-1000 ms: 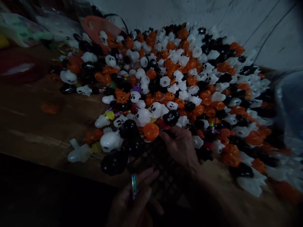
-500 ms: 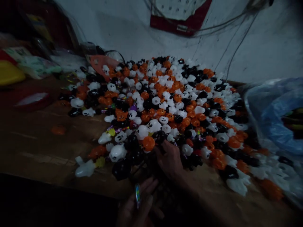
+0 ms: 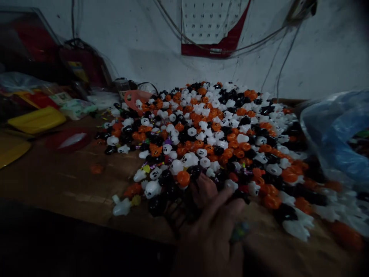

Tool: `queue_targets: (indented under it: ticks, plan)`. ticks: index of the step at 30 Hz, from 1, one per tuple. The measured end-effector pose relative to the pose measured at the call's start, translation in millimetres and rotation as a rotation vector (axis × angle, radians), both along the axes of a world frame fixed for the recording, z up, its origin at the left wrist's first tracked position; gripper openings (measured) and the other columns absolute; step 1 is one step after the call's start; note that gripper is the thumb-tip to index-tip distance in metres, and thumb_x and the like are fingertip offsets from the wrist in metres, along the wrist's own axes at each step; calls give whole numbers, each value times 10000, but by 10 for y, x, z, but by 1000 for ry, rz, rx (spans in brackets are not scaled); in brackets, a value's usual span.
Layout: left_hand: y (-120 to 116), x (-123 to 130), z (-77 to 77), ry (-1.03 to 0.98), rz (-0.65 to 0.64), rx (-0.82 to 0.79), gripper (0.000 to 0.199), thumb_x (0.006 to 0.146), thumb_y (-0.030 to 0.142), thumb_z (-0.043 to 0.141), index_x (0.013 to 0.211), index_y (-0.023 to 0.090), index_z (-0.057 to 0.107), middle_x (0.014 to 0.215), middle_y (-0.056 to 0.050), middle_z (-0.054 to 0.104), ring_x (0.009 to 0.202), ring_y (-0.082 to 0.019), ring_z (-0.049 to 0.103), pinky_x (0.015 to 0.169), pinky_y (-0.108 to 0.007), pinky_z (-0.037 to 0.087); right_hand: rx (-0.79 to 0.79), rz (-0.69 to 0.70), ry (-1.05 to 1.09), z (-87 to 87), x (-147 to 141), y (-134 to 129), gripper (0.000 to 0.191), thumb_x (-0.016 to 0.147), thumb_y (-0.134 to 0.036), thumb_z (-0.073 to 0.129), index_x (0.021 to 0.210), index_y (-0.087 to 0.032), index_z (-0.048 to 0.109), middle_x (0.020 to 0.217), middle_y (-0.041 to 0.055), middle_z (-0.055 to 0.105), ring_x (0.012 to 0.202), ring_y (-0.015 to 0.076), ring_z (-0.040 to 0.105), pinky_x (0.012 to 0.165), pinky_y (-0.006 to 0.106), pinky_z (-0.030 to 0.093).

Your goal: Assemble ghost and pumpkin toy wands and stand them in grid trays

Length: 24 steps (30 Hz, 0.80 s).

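A heap of small plastic toys in white, orange and black covers the table, many shaped like ghosts, skulls and pumpkins. My right hand is at the front edge of this heap, beside an orange pumpkin and some black pieces; its fingertips are hidden among them. In front, my left hand crosses over it, blurred, fingers stretched up and to the right. A small shiny multicoloured piece is held at the left hand's fingers, too smeared to name. A white ghost lies at the table's front left.
On the right stands a blue plastic bag. A red dish, a yellow scoop-like object and plastic bags lie on the left of the wooden table. Behind, a calendar and cables hang on the wall.
My left hand has moved up and to the right with the shiny piece, now overlapping my right hand. The right hand stays at the heap. The view has tilted up and shifted left.
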<state>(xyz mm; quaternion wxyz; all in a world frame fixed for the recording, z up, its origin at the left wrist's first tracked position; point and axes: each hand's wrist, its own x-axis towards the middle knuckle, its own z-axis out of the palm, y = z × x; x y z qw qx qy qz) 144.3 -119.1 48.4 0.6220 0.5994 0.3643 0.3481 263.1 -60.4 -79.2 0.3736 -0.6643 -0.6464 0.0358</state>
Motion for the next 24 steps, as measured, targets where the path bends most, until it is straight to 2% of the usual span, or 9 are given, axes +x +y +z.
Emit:
queue_targets:
  ticks: [2,4,5,7,10,15,18,21,24]
  plan:
    - [43,51,-46,-1,-101,-240,273,756,284,643,1015,223,703,829,-83,706,739,-210,668,570,-247,540,-41,-24,-8,14,-17,22,194,799,-139,467,906,-193,619,828,84,649,695,200,600,630,298,469]
    - [64,-4,-174,-86,-182,-561,379,815,436,572,1094,188,636,600,-34,638,414,-116,537,343,-177,391,-84,-9,9,37,-19,27,202,801,-147,467,933,-178,617,843,75,650,701,188,589,647,292,467]
    - [60,-64,-249,-172,-198,-699,441,836,496,519,1134,181,598,618,-27,635,363,-90,483,314,-166,350,-104,0,24,46,-10,26,201,812,-163,465,945,-169,615,859,76,650,719,188,586,666,293,466]
    - [20,-217,-385,-333,-194,-886,548,858,605,387,1152,177,562,822,-65,668,403,-94,514,309,-182,363,-142,16,52,54,32,21,209,841,-188,449,962,-144,613,923,96,643,774,195,584,710,303,459]
    - [-85,-433,-506,-405,-223,-1050,664,850,685,255,1192,182,519,1075,-117,627,528,-139,595,345,-214,406,-182,27,79,100,124,-52,197,850,-222,484,944,-136,634,903,95,645,801,206,583,746,318,441]
    - [-194,-633,-575,-403,-236,-1006,740,821,735,203,1240,191,477,1154,-143,592,595,-150,607,407,-225,420,-71,92,-5,533,137,-581,239,901,-252,451,962,-204,677,872,57,657,790,193,599,747,326,451]
    - [-196,-688,-614,-370,-273,-980,771,813,745,191,1263,181,466,977,-118,633,592,-155,605,434,-230,433,-176,464,6,792,13,-959,271,891,-213,469,1093,-256,643,1030,31,651,912,184,604,805,328,478]
    - [-191,-708,-641,-367,-262,-971,804,802,757,197,1281,167,457,861,-90,618,582,-152,587,429,-226,434,-272,729,29,835,-112,-1135,361,866,-128,470,1174,-257,606,1141,38,613,1062,185,558,930,358,451]
    - [-198,-734,-634,-365,-220,-925,777,812,742,230,1319,189,429,907,-89,605,565,-135,564,415,-216,422,-313,746,56,761,-152,-1135,333,872,-134,491,1147,-266,622,1144,43,606,1070,186,551,939,377,447]
